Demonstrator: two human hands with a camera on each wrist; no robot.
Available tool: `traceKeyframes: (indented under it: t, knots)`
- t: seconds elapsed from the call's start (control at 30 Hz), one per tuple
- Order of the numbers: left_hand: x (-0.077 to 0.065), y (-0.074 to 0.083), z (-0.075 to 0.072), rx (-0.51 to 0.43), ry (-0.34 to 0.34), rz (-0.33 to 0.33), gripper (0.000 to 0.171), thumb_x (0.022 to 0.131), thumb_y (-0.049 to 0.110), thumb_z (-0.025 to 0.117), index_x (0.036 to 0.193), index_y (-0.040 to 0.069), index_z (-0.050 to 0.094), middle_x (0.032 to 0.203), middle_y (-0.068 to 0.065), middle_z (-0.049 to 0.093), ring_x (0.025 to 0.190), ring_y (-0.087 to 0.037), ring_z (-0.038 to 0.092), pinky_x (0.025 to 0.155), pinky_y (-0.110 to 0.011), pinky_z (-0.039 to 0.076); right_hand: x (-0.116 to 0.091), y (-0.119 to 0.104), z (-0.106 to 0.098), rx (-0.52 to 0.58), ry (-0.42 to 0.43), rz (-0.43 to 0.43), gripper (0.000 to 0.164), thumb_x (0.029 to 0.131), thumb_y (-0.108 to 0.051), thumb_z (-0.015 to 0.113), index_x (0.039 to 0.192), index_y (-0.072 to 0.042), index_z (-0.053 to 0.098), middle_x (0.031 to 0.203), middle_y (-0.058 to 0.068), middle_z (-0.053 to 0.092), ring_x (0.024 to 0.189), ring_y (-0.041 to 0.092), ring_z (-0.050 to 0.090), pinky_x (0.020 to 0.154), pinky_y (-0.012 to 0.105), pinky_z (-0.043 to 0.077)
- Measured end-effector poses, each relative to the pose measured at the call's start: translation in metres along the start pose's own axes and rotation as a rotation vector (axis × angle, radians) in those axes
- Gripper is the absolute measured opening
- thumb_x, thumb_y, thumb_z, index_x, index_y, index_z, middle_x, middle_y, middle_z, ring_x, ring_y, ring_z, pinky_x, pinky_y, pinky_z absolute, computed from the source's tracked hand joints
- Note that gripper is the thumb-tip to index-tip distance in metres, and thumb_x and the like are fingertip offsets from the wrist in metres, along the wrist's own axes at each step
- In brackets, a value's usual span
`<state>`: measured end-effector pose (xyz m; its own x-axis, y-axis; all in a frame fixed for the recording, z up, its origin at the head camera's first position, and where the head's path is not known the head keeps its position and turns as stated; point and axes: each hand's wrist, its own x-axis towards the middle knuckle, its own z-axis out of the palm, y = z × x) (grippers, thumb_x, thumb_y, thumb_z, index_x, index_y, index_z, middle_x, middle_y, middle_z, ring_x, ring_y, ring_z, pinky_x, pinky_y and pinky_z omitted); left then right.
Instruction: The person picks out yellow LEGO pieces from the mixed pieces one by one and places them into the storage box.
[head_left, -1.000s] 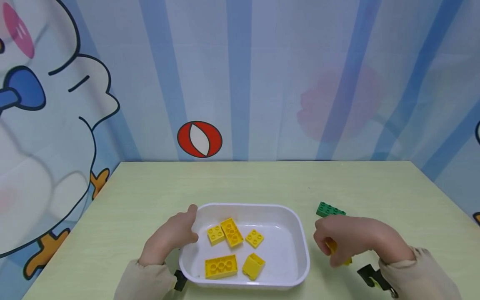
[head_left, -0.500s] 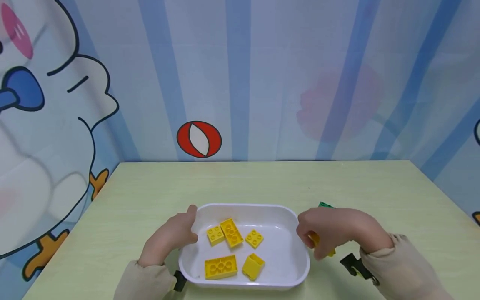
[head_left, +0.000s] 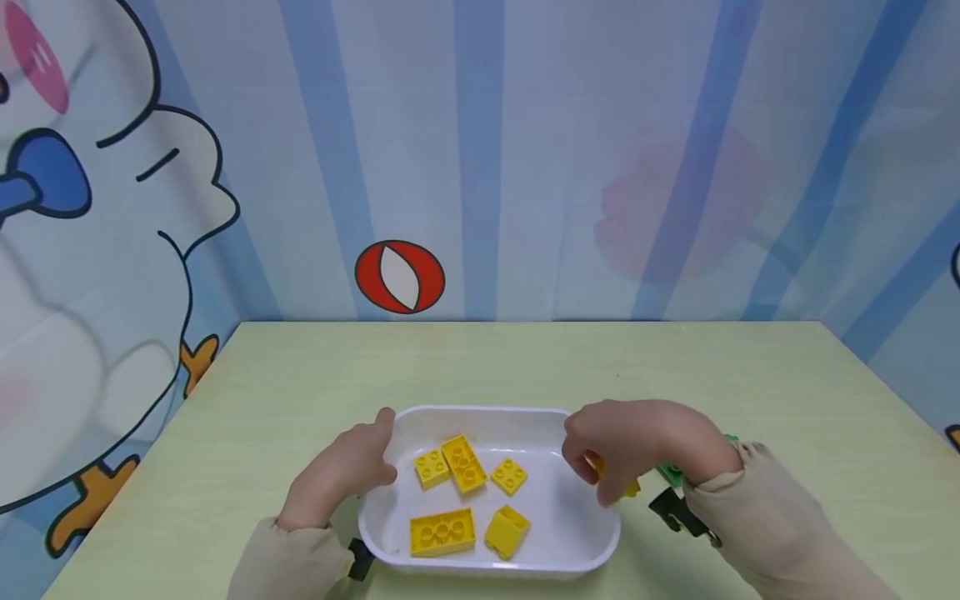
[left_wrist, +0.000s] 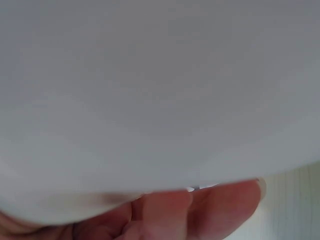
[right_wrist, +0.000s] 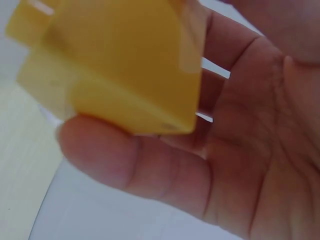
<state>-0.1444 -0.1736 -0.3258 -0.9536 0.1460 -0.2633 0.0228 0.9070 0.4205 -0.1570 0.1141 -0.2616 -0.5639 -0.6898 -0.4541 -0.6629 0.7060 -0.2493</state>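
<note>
A white plastic tray holds several yellow toy bricks, among them a long brick and a small square one. My left hand grips the tray's left side, thumb over the rim; the left wrist view shows its fingers just under the white wall. Above the tray's right end, my right hand pinches another yellow brick between thumb and fingers. Most of that brick is hidden by the hand in the head view.
A green brick lies on the pale table right of the tray, partly covered by the right wrist and sleeve. Behind the table stands a blue striped backdrop with printed cartoon figures.
My right hand has moved left with the yellow brick, from beside the green brick to over the tray's right rim. The left hand and tray have stayed put.
</note>
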Motion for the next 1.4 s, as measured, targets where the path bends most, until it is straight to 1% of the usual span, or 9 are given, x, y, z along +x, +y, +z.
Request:
traceKeyframes:
  t: [0.13,0.27,0.4,0.53,0.7,0.93,1.07,1.2,1.4]
  knots:
    - [0.001,0.000,0.000,-0.001,0.002,-0.006,0.071,0.075,0.006,0.064,0.132,-0.005,0.022,0.111,-0.021,0.055,0.081,-0.023,0.051,0.072,-0.037,0.051,0.008,-0.005,-0.004,-0.050,-0.018,-0.024,0.017,0.067,-0.014,0.071,0.064,-0.019,0.054,0.067,-0.005,0.050,0.057,0.011,0.046,0.054,0.028,0.043]
    - [0.001,-0.001,0.001,-0.002,0.004,-0.005,0.072,0.075,0.007,0.064,0.133,-0.005,0.022,0.113,-0.022,0.054,0.083,-0.024,0.051,0.075,-0.038,0.050,0.018,-0.009,-0.003,-0.097,-0.055,-0.033,0.018,0.066,-0.012,0.071,0.062,-0.018,0.054,0.064,-0.006,0.050,0.055,0.010,0.045,0.053,0.027,0.041]
    - [0.000,-0.001,0.002,0.001,0.010,0.002,0.072,0.075,0.007,0.064,0.133,-0.005,0.023,0.115,-0.023,0.053,0.086,-0.025,0.051,0.078,-0.040,0.050,0.029,-0.014,-0.002,-0.122,-0.096,-0.008,0.019,0.065,-0.012,0.073,0.062,-0.017,0.055,0.065,-0.006,0.053,0.058,0.010,0.046,0.055,0.027,0.042]
    - [0.001,-0.001,0.002,-0.001,0.011,0.006,0.071,0.075,0.006,0.064,0.132,-0.005,0.023,0.114,-0.022,0.054,0.086,-0.025,0.051,0.078,-0.041,0.050,0.039,-0.018,-0.003,-0.143,-0.129,0.024,0.020,0.065,-0.015,0.075,0.062,-0.017,0.055,0.068,-0.006,0.054,0.061,0.011,0.047,0.056,0.027,0.044]
    - [0.001,0.000,0.002,-0.002,0.007,0.009,0.071,0.075,0.006,0.064,0.132,-0.005,0.023,0.113,-0.022,0.054,0.086,-0.025,0.051,0.077,-0.040,0.050,0.046,-0.024,-0.003,-0.160,-0.167,0.060,0.019,0.065,-0.015,0.075,0.063,-0.017,0.056,0.069,-0.006,0.055,0.061,0.011,0.047,0.056,0.027,0.043]
    - [0.001,0.001,0.001,0.003,0.002,0.001,0.069,0.075,0.006,0.065,0.130,-0.006,0.025,0.108,-0.020,0.056,0.082,-0.023,0.051,0.073,-0.038,0.051,0.055,-0.037,-0.008,-0.166,-0.181,0.051,0.019,0.065,-0.014,0.075,0.063,-0.016,0.057,0.069,-0.006,0.055,0.061,0.012,0.048,0.056,0.026,0.044]
    - [0.002,0.000,0.001,0.001,-0.001,-0.004,0.070,0.075,0.007,0.065,0.131,-0.005,0.024,0.110,-0.020,0.055,0.083,-0.023,0.051,0.074,-0.038,0.050,0.060,-0.042,-0.007,-0.182,-0.187,0.058,0.018,0.065,-0.014,0.075,0.064,-0.017,0.057,0.068,-0.006,0.054,0.057,0.013,0.046,0.052,0.026,0.042]
    - [0.003,0.000,0.002,-0.004,-0.002,-0.014,0.071,0.075,0.007,0.065,0.132,-0.004,0.024,0.112,-0.021,0.055,0.084,-0.023,0.051,0.076,-0.038,0.050,0.065,-0.039,-0.003,-0.152,-0.198,0.097,0.017,0.066,-0.015,0.074,0.065,-0.017,0.057,0.068,-0.005,0.053,0.055,0.013,0.046,0.051,0.026,0.042]
    - [0.004,0.000,0.002,0.000,0.001,-0.014,0.070,0.074,0.007,0.066,0.130,-0.004,0.026,0.107,-0.019,0.056,0.081,-0.022,0.052,0.073,-0.037,0.051,0.069,-0.028,0.001,-0.065,-0.186,0.150,0.017,0.067,-0.014,0.073,0.063,-0.016,0.057,0.069,-0.004,0.054,0.058,0.013,0.048,0.054,0.029,0.046]
